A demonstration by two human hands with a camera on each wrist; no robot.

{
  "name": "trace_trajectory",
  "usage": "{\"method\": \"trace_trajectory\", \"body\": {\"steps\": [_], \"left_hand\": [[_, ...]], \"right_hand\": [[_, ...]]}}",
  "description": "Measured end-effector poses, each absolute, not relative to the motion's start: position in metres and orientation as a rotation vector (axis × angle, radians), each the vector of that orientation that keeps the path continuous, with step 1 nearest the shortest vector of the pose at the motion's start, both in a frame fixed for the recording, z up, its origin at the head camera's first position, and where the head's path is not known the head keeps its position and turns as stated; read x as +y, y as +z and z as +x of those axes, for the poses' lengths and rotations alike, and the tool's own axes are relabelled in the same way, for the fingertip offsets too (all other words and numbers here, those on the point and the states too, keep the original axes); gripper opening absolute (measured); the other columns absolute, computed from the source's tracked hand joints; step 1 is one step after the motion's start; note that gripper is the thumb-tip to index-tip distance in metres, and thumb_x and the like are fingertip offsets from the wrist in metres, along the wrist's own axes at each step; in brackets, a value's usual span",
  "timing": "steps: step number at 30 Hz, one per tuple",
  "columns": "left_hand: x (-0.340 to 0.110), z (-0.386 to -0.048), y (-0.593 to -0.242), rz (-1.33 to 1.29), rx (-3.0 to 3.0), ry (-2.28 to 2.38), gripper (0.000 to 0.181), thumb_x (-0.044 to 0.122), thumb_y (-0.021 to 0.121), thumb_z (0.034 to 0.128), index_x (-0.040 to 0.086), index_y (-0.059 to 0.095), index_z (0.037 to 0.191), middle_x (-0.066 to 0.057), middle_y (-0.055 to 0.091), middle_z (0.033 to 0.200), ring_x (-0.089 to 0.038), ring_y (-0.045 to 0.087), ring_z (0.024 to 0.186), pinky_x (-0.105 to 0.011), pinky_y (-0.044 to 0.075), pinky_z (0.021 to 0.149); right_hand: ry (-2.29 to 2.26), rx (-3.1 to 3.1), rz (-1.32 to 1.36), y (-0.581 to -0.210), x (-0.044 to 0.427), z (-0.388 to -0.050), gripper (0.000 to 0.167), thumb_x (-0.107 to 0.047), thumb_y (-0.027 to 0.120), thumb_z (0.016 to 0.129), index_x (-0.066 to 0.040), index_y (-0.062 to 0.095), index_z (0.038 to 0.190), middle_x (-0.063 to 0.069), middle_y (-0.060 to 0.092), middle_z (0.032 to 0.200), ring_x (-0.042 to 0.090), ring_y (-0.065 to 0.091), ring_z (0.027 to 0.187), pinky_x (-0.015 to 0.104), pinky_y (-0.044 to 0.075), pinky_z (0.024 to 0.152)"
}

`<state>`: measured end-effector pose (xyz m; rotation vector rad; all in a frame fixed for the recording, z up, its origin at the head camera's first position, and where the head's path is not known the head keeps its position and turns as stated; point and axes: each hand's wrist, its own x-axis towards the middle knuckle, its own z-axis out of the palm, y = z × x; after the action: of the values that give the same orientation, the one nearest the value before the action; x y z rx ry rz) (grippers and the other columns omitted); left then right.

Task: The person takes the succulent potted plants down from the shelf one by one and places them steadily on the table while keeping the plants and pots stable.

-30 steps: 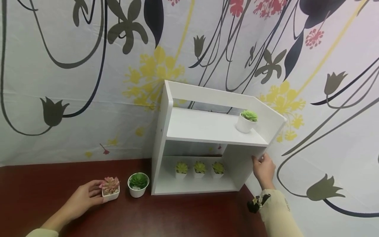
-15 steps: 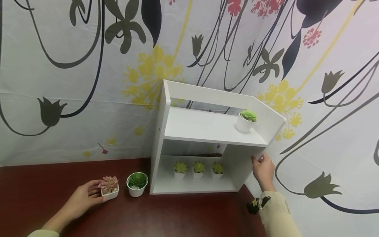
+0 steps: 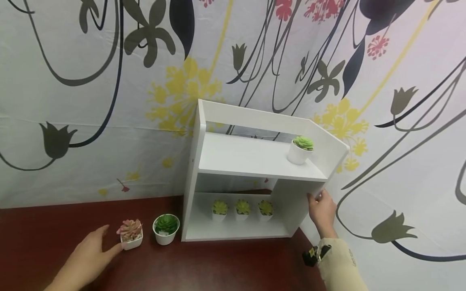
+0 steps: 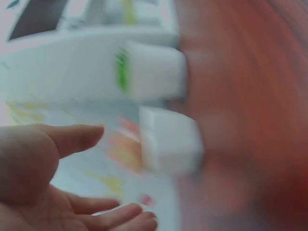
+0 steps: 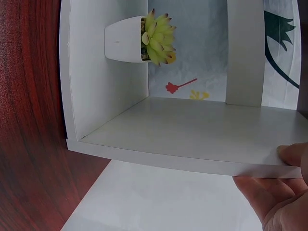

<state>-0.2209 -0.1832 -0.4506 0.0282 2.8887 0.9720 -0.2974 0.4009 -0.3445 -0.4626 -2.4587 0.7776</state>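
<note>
My left hand is beside the pink succulent in its square white pot, fingers spread and relaxed. The left wrist view, which is blurred, has a gap between the fingers and the pot. Just right of it stands a dark green succulent in a round white pot. With my right hand I grip the front edge of the right side panel of a white two-tier shelf, thumb inside and fingers outside.
On the lower tier stand three small yellow-green succulents in white pots. A bright green succulent in a round pot sits at the upper tier's right end. Behind the dark red table hangs a floral-patterned cloth.
My left hand has let go of the pink succulent's pot and drawn back toward the lower left, its fingers opening. My right hand keeps its grip on the shelf's side panel.
</note>
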Motion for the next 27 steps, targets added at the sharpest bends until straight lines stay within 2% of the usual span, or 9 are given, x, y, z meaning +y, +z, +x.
{"method": "trace_trajectory", "body": {"steps": [3,5,8,10,13,20,27], "left_hand": [[-0.159,-0.204,-0.426,0.157,2.979,1.044,0.074,0.051,0.067,0.0939,-0.01,0.055,0.135,-0.034,0.059,0.132,-0.053,0.054,0.123,-0.063,0.051,0.093],[-0.138,-0.196,-0.409,0.257,3.015,1.121,0.061,0.048,0.069,0.0932,0.0,0.063,0.13,-0.023,0.067,0.126,-0.043,0.063,0.116,-0.057,0.054,0.092],[-0.105,-0.188,-0.383,0.361,2.984,1.241,0.048,0.046,0.071,0.092,0.012,0.067,0.126,-0.009,0.069,0.124,-0.025,0.066,0.108,-0.044,0.055,0.088],[-0.083,-0.187,-0.366,0.435,2.961,1.33,0.04,0.042,0.073,0.092,0.018,0.068,0.123,0.002,0.069,0.118,-0.013,0.064,0.099,-0.035,0.053,0.082],[-0.051,-0.189,-0.344,0.556,2.905,1.47,0.032,0.037,0.072,0.0933,0.024,0.069,0.122,0.007,0.069,0.116,-0.01,0.064,0.1,-0.033,0.055,0.085],[0.015,-0.205,-0.311,0.828,2.772,1.709,0.031,0.025,0.07,0.096,0.019,0.067,0.126,0.003,0.069,0.124,-0.015,0.065,0.115,-0.039,0.056,0.099],[0.066,-0.232,-0.282,1.094,2.671,1.921,0.035,0.016,0.07,0.0956,0.009,0.065,0.13,-0.006,0.068,0.128,-0.018,0.064,0.122,-0.034,0.055,0.104]], "right_hand": [[0.753,-2.447,-0.463,-0.346,0.401,-0.296,0.045,-0.018,0.058,0.101,0.007,0.051,0.137,0.036,0.057,0.135,0.052,0.064,0.115,0.059,0.058,0.088],[0.734,-2.442,-0.46,-0.346,0.402,-0.296,0.044,-0.018,0.058,0.101,0.007,0.052,0.137,0.036,0.058,0.133,0.052,0.065,0.114,0.059,0.058,0.087],[0.719,-2.437,-0.452,-0.348,0.402,-0.296,0.043,-0.018,0.057,0.101,0.008,0.052,0.135,0.036,0.06,0.131,0.052,0.065,0.112,0.058,0.059,0.085],[0.713,-2.435,-0.447,-0.349,0.402,-0.297,0.043,-0.019,0.057,0.102,0.008,0.053,0.135,0.036,0.06,0.13,0.051,0.066,0.111,0.058,0.059,0.084],[0.713,-2.424,-0.434,-0.35,0.401,-0.297,0.041,-0.018,0.057,0.101,0.008,0.053,0.133,0.036,0.061,0.128,0.051,0.066,0.11,0.058,0.059,0.084],[0.713,-2.433,-0.42,-0.355,0.398,-0.295,0.039,-0.016,0.058,0.101,0.009,0.054,0.131,0.036,0.062,0.127,0.051,0.066,0.111,0.058,0.059,0.085],[0.694,-2.411,-0.406,-0.349,0.399,-0.296,0.04,-0.016,0.058,0.1,0.009,0.054,0.131,0.037,0.062,0.126,0.052,0.067,0.109,0.059,0.059,0.084]]}}
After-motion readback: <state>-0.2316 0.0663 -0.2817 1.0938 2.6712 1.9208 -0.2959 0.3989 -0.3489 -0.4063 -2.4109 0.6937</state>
